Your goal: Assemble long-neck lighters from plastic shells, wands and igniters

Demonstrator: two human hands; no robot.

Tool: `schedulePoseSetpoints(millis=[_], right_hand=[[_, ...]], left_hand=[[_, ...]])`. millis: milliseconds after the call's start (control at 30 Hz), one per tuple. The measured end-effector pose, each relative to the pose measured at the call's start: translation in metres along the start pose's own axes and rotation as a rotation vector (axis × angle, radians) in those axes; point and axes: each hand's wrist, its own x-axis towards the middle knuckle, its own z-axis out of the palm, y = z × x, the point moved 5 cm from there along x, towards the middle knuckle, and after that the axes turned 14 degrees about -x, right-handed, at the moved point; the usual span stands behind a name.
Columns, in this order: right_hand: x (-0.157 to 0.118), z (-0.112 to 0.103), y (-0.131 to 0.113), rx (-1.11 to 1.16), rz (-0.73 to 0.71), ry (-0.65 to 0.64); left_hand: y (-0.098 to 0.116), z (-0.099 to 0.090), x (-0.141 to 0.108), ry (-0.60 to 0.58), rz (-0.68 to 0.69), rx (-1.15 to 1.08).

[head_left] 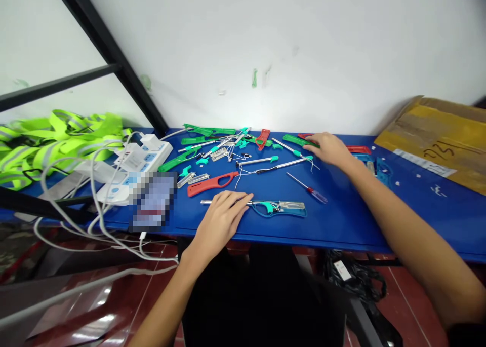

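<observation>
Left hand [220, 218] pinching one blue lighter [271, 207] by its tube, front of the worktop [360, 220]! Right hand [328, 148] by one green casing [293, 140], grip I can't tell; one screwdriver [311, 190] lies between.

Around the centre of the frame, the blue casing [297, 213] looks like smooth, translucent plastic beside a shiny metal tube [206, 202], the red casing [207, 186] is smooth plastic, and the screwdriver [312, 191] joins a metal shaft to a glossy, see-through plastic handle. The blue tabletop [353, 215] is smooth with a faint sheen. At far left lie woven-looking cloth straps [64, 152]; at right, a cardboard box [433, 139] wears glossy tape, and the lower floor tiles [413, 296] are polished.
</observation>
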Motion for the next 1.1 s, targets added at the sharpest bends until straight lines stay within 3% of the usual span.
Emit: schedulePoseSetpoints(millis=[167, 367, 433, 533, 633, 700, 933, 1100], right_hand=[[-0.004, 0.015, -0.005, 0.008, 0.034, 0.027], [-0.008, 0.011, 0.002, 0.035, 0.046, 0.007], [-0.010, 0.003, 0.016, 0.039, 0.076, 0.011], [-0.025, -0.016, 0.057, 0.028, 0.166, -0.005], [-0.052, -0.027, 0.097, 0.033, 0.199, -0.150], [-0.066, -0.026, 0.109, 0.052, 0.173, -0.237], [-0.052, -0.002, 0.082, 0.096, 0.046, -0.313], [-0.053, -0.014, 0.069, 0.100, 0.077, -0.277]], left_hand=[[-0.002, 0.002, 0.000, -0.006, -0.048, -0.015], [-0.004, 0.002, 0.001, -0.015, -0.065, -0.050], [-0.005, 0.002, 0.001, -0.015, -0.070, -0.055], [-0.005, 0.002, 0.001, -0.020, -0.069, -0.055], [-0.006, 0.002, 0.001, -0.019, -0.065, -0.058], [-0.006, 0.002, 0.002, -0.017, -0.070, -0.063], [-0.004, 0.001, 0.002, -0.029, -0.090, -0.058], [-0.004, 0.001, 0.003, -0.041, -0.085, -0.076]])
